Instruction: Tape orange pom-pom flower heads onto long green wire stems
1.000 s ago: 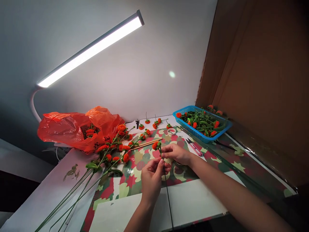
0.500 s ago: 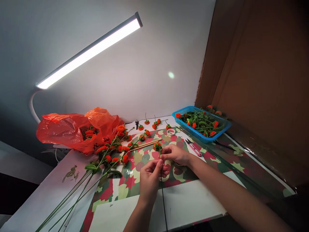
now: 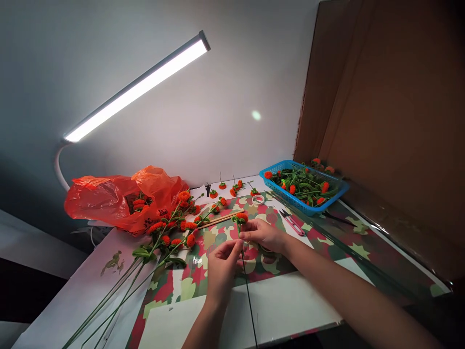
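An orange artificial flower [image 3: 241,218] with a green base stands nearly upright between my hands, its long dark stem [image 3: 250,305] running down past the table's front edge. My right hand [image 3: 264,234] pinches the stem just under the flower head. Lower down, the fingertips of my left hand [image 3: 222,266] are closed on the same stem. A roll of tape [image 3: 268,251] lies partly hidden beneath my right hand. Pink-handled thread snips [image 3: 292,223] rest beyond that hand, and two wooden sticks [image 3: 221,219] lie behind the flower.
Finished flower stems [image 3: 119,286] lie along the left, beside an orange plastic bag [image 3: 98,196]. A blue basket [image 3: 308,208] of flowers and leaves sits at the back right. Several small flower heads [image 3: 222,185] and a white tape ring [image 3: 258,199] are at the back. A lamp [image 3: 141,87] shines above.
The flower head has turned, its orange face now leaning right instead of left. Both hands keep their pinch on the stem, and the view has shifted slightly.
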### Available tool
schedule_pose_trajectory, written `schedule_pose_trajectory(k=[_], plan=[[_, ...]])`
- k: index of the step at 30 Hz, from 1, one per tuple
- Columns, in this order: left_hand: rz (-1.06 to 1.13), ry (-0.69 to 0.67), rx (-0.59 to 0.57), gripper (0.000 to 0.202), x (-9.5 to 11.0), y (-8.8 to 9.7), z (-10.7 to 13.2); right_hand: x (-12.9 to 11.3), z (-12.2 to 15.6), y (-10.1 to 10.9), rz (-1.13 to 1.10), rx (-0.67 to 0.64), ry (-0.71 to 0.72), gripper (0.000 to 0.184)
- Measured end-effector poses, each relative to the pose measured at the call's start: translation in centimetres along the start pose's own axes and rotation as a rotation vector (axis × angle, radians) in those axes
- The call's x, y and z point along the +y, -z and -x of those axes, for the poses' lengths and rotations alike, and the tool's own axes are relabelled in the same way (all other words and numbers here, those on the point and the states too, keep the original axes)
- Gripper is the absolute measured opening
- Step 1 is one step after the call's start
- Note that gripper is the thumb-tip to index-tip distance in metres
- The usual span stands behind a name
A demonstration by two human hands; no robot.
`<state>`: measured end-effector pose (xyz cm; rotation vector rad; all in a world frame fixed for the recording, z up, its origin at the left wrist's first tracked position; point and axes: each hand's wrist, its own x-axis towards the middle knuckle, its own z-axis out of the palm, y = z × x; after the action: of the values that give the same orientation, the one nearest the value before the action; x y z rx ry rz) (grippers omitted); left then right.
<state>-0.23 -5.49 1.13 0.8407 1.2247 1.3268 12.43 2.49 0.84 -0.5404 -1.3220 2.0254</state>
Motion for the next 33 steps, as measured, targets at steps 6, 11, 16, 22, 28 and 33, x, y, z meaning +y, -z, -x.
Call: schedule_pose_trajectory(k=[6, 11, 16, 22, 28, 33], plan=[[-0.017, -0.059, -0.054, 0.028, 0.1, 0.3, 0.2, -0.6, 0.2, -0.4, 0.074, 0.079, 0.016, 0.031], [0.349, 0.164, -0.087, 0.036, -0.5, -0.3, -0.2, 0.0, 0.1, -0.1, 0.041, 0.019, 0.017, 0.029], [0.499, 0.244, -0.102, 0.034, -0.6, -0.5, -0.1, 0.3, 0.2, 0.2, 0.026, -0.066, -0.008, 0.026], [0.616, 0.304, -0.274, 0.029, -1.2, 0.3, -0.2, -0.1, 0.5, -0.2, 0.020, -0.148, -0.011, 0.028], [0.526, 0.319, -0.366, 0.027, -0.9, 0.3, -0.1, -0.5, 0.7, -0.3, 0.076, -0.129, 0.006, 0.033], [-0.052, -0.031, -0.026, 0.027, -0.6, 0.1, 0.5, -0.2, 0.3, 0.0, 0.216, 0.038, 0.108, 0.033]])
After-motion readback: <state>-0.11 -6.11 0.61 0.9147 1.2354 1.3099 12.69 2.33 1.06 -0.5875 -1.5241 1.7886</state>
